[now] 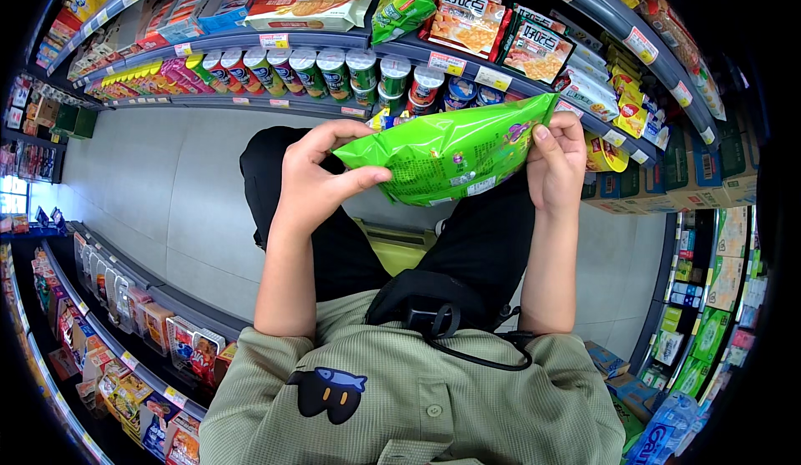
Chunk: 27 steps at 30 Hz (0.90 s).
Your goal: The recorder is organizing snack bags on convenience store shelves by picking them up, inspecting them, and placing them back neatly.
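Observation:
A puffed green plastic snack bag with printing on it is stretched between both hands, above the dark-trousered knees. My left hand grips its left end, thumb on the near face and fingers behind. At the bag's upper right corner, my right hand pinches the edge between thumb and fingers. Just beyond the bag, lidded snack canisters line a lower shelf. A similar green bag leans on the shelf above, beside red snack packs.
Shelving with a grey price-tag edge curves across the front. Cardboard cartons stand at right. Another stocked shelf runs along the lower left. Behind the knees is a yellow-green stool on the tiled floor.

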Motion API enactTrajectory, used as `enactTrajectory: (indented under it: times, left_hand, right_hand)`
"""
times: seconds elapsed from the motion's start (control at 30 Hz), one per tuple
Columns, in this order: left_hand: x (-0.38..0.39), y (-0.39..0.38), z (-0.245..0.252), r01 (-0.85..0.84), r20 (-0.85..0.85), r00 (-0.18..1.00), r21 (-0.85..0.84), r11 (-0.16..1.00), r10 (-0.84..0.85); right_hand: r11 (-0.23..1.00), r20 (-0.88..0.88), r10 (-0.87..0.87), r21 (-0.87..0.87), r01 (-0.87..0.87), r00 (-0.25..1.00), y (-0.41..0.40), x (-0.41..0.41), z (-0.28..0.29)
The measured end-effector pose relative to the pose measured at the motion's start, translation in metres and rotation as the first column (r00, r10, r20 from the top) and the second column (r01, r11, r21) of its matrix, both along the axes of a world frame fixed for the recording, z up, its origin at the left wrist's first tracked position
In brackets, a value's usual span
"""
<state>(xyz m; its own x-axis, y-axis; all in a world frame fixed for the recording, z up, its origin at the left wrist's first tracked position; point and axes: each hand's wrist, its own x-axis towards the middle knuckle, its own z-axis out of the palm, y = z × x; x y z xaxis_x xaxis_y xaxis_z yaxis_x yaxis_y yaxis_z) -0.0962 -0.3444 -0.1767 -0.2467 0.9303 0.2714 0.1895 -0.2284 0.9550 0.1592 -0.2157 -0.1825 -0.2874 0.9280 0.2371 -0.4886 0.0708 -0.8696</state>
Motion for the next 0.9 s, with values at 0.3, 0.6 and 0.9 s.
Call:
enactTrajectory:
  times: [0.3, 0.6, 0.9]
  left_hand:
    - [0.002, 0.002, -0.011, -0.036, 0.311, 0.95, 0.183, 0.982, -0.023]
    - [0.007, 0.006, -0.012, -0.162, 0.351, 0.934, 0.242, 0.957, 0.069]
    - [0.019, 0.009, -0.014, -0.069, 0.416, 0.909, 0.13, 0.989, 0.008]
  right_hand:
    - [0.998, -0.119, 0.015, -0.056, -0.022, 0.993, 0.003, 0.0, -0.006]
    - [0.998, -0.123, 0.021, -0.053, -0.027, 0.992, 0.005, 0.001, -0.015]
    - [0.989, -0.162, -0.035, -0.144, 0.011, 0.986, 0.004, -0.004, -0.01]
